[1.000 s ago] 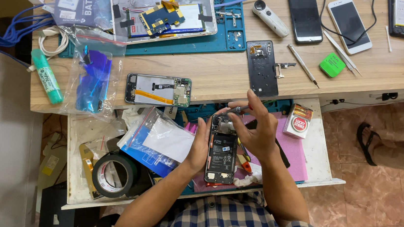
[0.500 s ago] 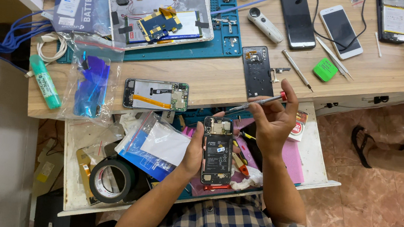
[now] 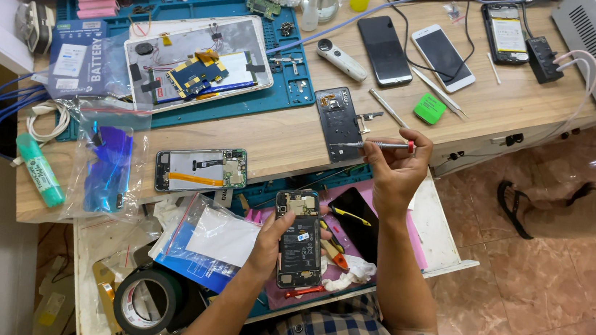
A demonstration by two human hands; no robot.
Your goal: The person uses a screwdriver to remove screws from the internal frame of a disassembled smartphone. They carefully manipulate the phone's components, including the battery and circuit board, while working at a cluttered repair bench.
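Observation:
My left hand grips an opened black phone with its back off and its board and battery showing, held over the pulled-out drawer. My right hand is raised above the table edge and pinches a thin screwdriver with a red cap, its tip pointing left. The tip lies over a dark phone back cover on the wooden table. Another opened phone lies flat near the table's front edge.
A teal work mat carries an opened tablet. Two phones, a green pick, metal tools and a white lens tool lie at the right. Plastic bags and a tape roll fill the drawer. Blue cables hang at left.
My right hand has lifted away from the held phone, up and to the right, with the screwdriver now level over the back cover. The view has shifted upward.

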